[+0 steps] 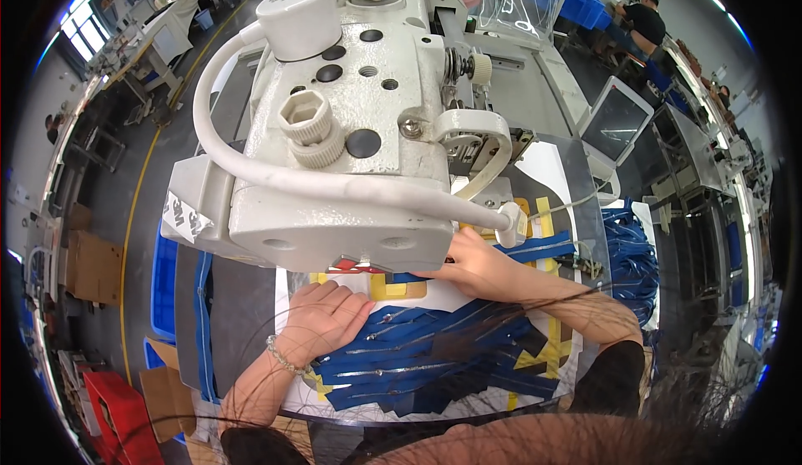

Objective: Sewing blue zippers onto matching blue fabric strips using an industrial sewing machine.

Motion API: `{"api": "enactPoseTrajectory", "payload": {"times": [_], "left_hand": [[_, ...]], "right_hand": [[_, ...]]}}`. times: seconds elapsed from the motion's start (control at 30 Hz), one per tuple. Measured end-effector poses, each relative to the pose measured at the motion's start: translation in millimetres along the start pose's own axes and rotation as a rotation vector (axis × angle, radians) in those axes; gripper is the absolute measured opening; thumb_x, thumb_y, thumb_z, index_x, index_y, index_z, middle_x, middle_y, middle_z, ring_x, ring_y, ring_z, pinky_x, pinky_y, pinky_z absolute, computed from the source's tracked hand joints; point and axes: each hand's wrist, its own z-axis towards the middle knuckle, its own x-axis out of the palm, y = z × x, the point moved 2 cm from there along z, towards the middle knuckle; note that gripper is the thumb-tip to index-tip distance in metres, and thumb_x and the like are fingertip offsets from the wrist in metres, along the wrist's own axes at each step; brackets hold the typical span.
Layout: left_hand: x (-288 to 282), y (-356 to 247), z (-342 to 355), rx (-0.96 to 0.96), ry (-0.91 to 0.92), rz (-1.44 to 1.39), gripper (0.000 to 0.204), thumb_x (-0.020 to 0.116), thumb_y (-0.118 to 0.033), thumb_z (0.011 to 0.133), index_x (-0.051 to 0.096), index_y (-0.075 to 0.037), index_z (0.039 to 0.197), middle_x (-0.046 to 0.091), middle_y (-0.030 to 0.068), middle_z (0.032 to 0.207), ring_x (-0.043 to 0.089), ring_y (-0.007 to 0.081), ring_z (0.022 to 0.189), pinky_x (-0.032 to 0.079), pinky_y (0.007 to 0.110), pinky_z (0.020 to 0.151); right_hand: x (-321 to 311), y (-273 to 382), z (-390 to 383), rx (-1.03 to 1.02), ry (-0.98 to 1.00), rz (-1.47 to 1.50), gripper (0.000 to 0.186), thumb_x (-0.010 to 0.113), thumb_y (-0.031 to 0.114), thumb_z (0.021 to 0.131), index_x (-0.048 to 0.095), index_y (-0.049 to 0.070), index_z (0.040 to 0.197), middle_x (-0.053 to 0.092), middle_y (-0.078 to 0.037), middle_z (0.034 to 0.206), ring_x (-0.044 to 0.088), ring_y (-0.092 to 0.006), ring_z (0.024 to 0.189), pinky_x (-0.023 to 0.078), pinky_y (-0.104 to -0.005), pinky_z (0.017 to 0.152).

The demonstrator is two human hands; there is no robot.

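A large white industrial sewing machine fills the middle and hides the work under its head. My left hand, with a bracelet at the wrist, lies with its fingers flat at the machine's front edge, beside a white block and yellow tape. My right hand reaches in at the right of the machine head, by a bit of blue strip; its fingertips are hidden behind the head. Below both hands, many blue zippers with metal teeth lie overlapping on a white sheet.
Another blue zipper strip runs past my right hand. A bunch of blue zippers hangs at the right. A screen panel stands beyond it. Blue bins, a red crate and cartons are at the left. A person sits far right.
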Motion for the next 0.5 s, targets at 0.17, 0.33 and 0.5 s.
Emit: {"api": "enactPoseTrajectory", "payload": {"times": [0.17, 0.33, 0.5], "left_hand": [[1.7, -0.7, -0.9, -0.005, 0.015, -0.017, 0.011, 0.067, -0.02, 0.08, 0.06, -0.013, 0.076, 0.053, -0.0006, 0.065, 0.054, 0.0162, 0.061, 0.041, 0.03, 0.055], [2.7, -4.0, -2.5, -0.004, 0.015, -0.004, 0.01, 0.066, -0.021, 0.08, 0.061, -0.014, 0.077, 0.054, -0.0008, 0.065, 0.055, 0.0161, 0.061, 0.042, 0.03, 0.056], [6.4, -1.5, -6.6, 0.026, 0.0, -0.034, 0.008, 0.067, -0.021, 0.08, 0.062, -0.014, 0.078, 0.054, -0.0009, 0.066, 0.055, 0.0159, 0.062, 0.042, 0.029, 0.057]], "right_hand": [[-2.2, -7.0, 8.3, -0.067, 0.03, -0.012, 0.046, 0.058, 0.005, 0.081, 0.055, 0.017, 0.125, 0.049, -0.007, 0.095, 0.059, -0.0232, 0.084, 0.049, -0.033, 0.076], [-15.4, -24.2, 32.7, 0.292, -0.128, -0.085, 0.039, 0.065, 0.027, 0.077, 0.056, 0.005, 0.107, 0.052, -0.015, 0.102, 0.055, -0.0309, 0.092, 0.045, -0.0412, 0.079], [-0.5, -38.7, 52.8, 0.242, -0.241, -0.127, 0.045, 0.065, 0.025, 0.075, 0.052, -0.003, 0.107, 0.051, -0.02, 0.1, 0.053, -0.0347, 0.095, 0.046, -0.0416, 0.08]]}}
